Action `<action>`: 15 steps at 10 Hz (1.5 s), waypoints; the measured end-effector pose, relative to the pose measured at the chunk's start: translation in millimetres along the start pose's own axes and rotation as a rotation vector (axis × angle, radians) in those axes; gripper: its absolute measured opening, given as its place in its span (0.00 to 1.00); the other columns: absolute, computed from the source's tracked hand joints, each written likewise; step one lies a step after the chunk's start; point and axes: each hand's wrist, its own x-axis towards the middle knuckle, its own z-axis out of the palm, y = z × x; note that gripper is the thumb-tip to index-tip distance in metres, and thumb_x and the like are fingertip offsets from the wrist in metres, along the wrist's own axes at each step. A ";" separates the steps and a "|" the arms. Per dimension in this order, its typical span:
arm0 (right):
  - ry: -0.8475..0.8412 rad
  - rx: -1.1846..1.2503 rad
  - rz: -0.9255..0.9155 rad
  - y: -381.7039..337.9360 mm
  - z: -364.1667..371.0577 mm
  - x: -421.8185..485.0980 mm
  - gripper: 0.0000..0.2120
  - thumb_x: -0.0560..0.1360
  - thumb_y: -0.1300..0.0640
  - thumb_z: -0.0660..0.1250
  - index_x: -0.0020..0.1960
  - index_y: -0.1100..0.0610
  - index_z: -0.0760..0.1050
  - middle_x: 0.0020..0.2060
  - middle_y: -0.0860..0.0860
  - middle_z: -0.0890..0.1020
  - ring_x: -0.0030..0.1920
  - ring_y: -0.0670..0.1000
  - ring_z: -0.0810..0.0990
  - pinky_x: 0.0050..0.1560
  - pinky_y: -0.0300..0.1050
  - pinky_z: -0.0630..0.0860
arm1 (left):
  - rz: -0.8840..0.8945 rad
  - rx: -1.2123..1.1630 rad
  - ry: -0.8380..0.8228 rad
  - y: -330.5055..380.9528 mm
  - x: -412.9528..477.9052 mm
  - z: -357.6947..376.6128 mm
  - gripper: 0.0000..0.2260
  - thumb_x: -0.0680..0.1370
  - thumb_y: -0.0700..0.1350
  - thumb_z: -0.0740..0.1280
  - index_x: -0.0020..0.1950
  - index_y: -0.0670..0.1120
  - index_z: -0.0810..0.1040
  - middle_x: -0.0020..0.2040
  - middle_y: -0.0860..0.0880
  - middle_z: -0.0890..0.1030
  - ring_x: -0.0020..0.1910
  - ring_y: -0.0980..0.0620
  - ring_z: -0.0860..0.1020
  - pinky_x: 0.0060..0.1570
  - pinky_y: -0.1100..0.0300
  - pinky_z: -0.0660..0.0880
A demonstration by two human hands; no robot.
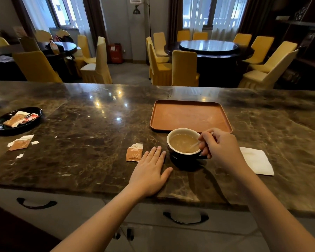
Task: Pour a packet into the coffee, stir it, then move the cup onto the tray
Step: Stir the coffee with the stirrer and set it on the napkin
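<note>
We see our right hand (220, 146) pinched narrow around a thin pale stirring stick (196, 143), whose lower end dips into the milky brown coffee inside a dark round ceramic cup with a cream-coloured inner wall (173, 138). The cup sits on the brown veined marble counter (84, 142), directly under and just left of that hand's fingertips. Just beyond the hand and the cup lies a flat rectangular terracotta-orange tray (189, 115) with a low rim; the cup's far edge overlaps the tray's near rim in our view, and we cannot tell if they touch.

Our left hand (151, 170) lies flat on the counter, fingers spread wide, holding nothing, just left of the cup. Beside its fingertips, on the outer side, rests a torn orange-and-white paper packet (134, 152). Well off to that hand's left lie another torn orange packet (20, 142) with small white scraps, and farther out a glossy black oval dish (0, 127) holding several packets.

To the right of our right hand, partly under the wrist, lies a folded white paper napkin (258, 160).
</note>
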 end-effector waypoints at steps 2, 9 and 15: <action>0.092 -0.206 -0.094 0.6 -10.3 12.3 0.10 0.77 0.59 0.58 0.44 0.60 0.77 0.34 0.55 0.81 0.32 0.51 0.79 0.35 0.46 0.79 | 0.000 -0.001 -0.003 0.7 -0.5 -1.0 0.28 0.79 0.61 0.46 0.75 0.50 0.46 0.78 0.50 0.45 0.76 0.55 0.42 0.71 0.58 0.37; 0.096 -0.222 -0.121 1.2 -15.0 13.3 0.10 0.77 0.59 0.58 0.43 0.60 0.77 0.35 0.57 0.81 0.33 0.53 0.80 0.37 0.52 0.81 | -0.002 -0.004 -0.029 0.0 0.1 -1.8 0.28 0.79 0.61 0.46 0.75 0.50 0.46 0.78 0.50 0.45 0.76 0.54 0.42 0.74 0.56 0.40; 0.291 -0.251 -0.280 -1.4 -20.5 -1.2 0.10 0.77 0.60 0.58 0.48 0.63 0.77 0.37 0.55 0.80 0.34 0.50 0.78 0.34 0.37 0.73 | -0.004 -0.011 0.000 0.4 0.3 -0.5 0.28 0.79 0.61 0.47 0.75 0.50 0.47 0.78 0.50 0.46 0.76 0.54 0.43 0.73 0.57 0.40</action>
